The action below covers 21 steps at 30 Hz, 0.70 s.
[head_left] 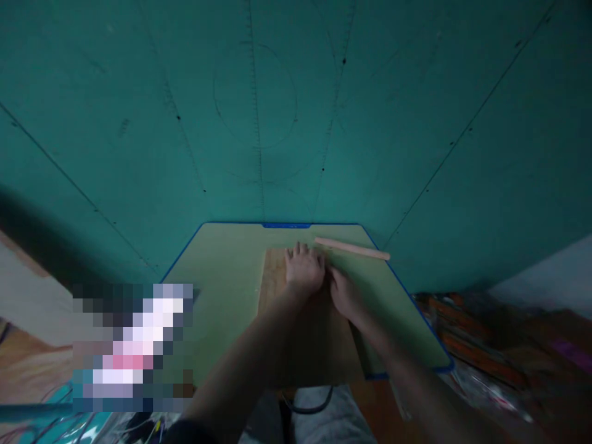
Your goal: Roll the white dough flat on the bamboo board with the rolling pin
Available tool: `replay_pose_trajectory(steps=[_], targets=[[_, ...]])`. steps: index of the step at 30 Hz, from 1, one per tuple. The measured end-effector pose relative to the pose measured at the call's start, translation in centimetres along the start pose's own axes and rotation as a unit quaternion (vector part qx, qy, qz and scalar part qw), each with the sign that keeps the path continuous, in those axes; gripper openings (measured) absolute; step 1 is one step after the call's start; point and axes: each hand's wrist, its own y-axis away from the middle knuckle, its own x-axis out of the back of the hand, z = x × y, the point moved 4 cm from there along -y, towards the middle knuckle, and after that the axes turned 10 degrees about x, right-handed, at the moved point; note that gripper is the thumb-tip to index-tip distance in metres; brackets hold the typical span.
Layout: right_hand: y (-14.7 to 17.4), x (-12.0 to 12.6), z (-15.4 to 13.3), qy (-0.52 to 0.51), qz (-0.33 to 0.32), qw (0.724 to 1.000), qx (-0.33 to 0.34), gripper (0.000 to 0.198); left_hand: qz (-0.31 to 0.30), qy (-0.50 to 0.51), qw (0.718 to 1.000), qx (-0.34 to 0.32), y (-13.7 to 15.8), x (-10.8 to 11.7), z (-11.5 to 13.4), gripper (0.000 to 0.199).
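Observation:
A wooden board (314,351) lies lengthwise on a pale green table. My left hand (306,268) rests palm down on the far part of this board, its fingers stretched forward and apart. Beside it, my right hand (345,295) is at the board's right edge, its fingertips close to the left hand's thumb side. The right fingers are mostly hidden, so I cannot tell whether they grip the edge. Anything under the left palm is also hidden. Beyond both hands, a light wooden rolling pin (354,248) lies at an angle, apart from them.
The pale green tabletop (217,265) has a blue rim and stands against a green wall (277,123) with drawn lines and circles. Blurred clutter (481,345) fills the floor at right. Cables (152,425) lie at lower left, near a pixelated patch.

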Motion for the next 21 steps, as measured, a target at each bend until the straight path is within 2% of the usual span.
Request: replay_pose_trajectory(steps=[3, 5, 8, 12, 15, 18, 21], targets=[[0.1, 0.2, -0.2, 0.004, 0.007, 1.000, -0.002, 0.037, -0.008, -0.018, 1.000, 0.009, -1.1, 0.7, -2.9, 0.041], [0.0, 0.2, -0.2, 0.007, 0.013, 1.000, 0.001, 0.036, -0.012, -0.023, 1.000, 0.006, -0.8, 0.9, -4.5, 0.040], [-0.1, 0.1, -0.4, 0.014, 0.021, 1.000, -0.002, 0.036, -0.012, -0.021, 1.000, -0.016, 1.3, 1.1, -5.9, 0.040], [-0.3, -0.1, -0.8, 0.015, 0.027, 1.000, -0.003, 0.036, -0.014, -0.011, 0.998, -0.066, 5.6, 1.8, -6.3, 0.040], [-0.7, -0.2, -0.7, 0.014, 0.028, 0.999, -0.008, 0.036, -0.007, -0.004, 0.995, -0.098, 9.0, 2.4, -5.1, 0.036], [-1.0, -0.5, -0.2, 0.009, 0.022, 1.000, -0.011, 0.036, 0.000, 0.007, 0.991, -0.134, 11.3, 2.2, -1.8, 0.028], [-1.1, -0.7, 0.4, -0.003, 0.010, 1.000, 0.003, 0.038, 0.015, 0.023, 0.995, -0.097, 11.2, 1.2, 1.5, 0.029]])
